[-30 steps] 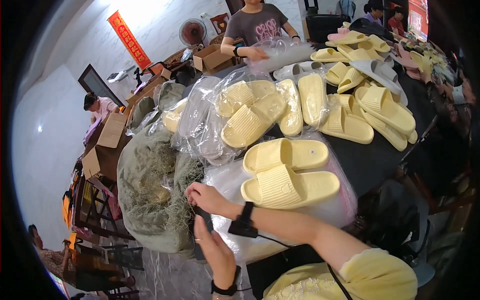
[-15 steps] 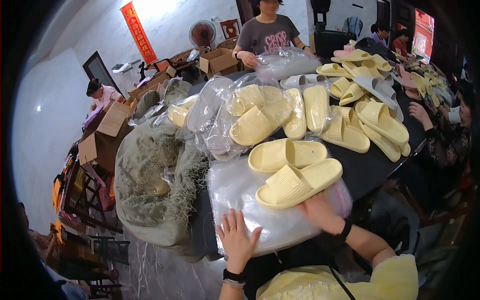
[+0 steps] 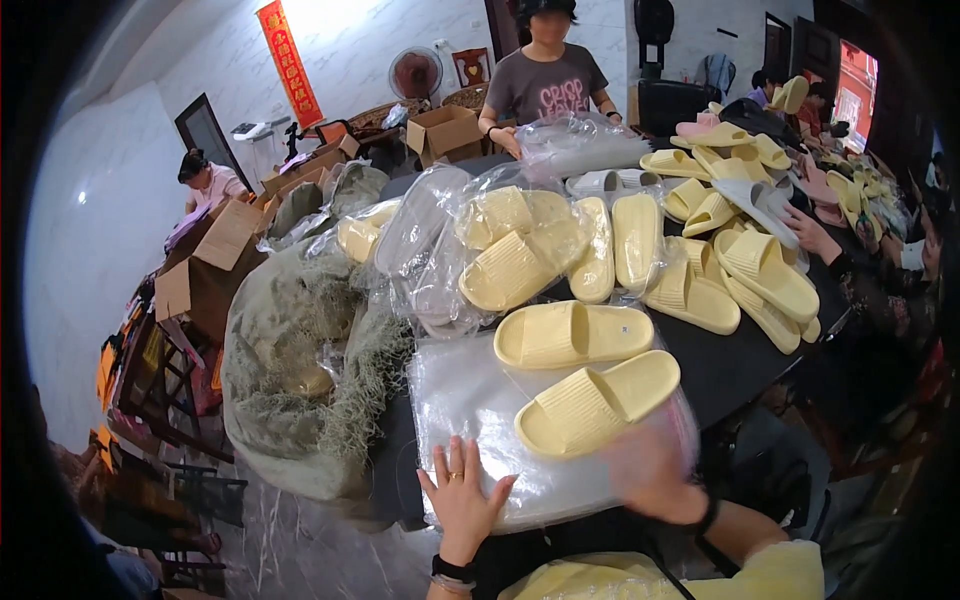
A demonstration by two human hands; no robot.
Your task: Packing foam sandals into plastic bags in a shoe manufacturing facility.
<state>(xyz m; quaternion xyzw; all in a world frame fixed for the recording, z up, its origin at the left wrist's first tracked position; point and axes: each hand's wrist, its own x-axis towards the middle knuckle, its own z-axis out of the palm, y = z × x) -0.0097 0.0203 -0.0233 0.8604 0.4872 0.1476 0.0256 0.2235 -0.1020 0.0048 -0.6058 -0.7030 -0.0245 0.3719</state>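
Observation:
My left hand (image 3: 463, 502) lies on a stack of clear plastic bags (image 3: 470, 395), fingers spread and nothing in them. Two yellow slide slippers rest on that stack. The farther slipper (image 3: 541, 336) points its toe to the left. In front of it the nearer slipper (image 3: 570, 412) sits at a slant, heel toward the upper right. My right hand (image 3: 655, 478) is just below the nearer slipper, over the right part of the bags. Motion smears its fingers, so I cannot see whether they touch the slipper.
Bagged yellow slippers (image 3: 520, 260) and bagged grey slippers (image 3: 425, 225) lie beyond the stack. Loose slippers (image 3: 765, 270) pile up at the right. A green sack (image 3: 285, 400) stands on the left. Across the table a person (image 3: 550, 85) handles clear bags; another person's hand (image 3: 812, 237) reaches in from the right.
My right hand has come away from the nearer slipper's edge and moved slightly down. That slipper now sits lower, apart from the farther one. The hand at the right reaches to the pile.

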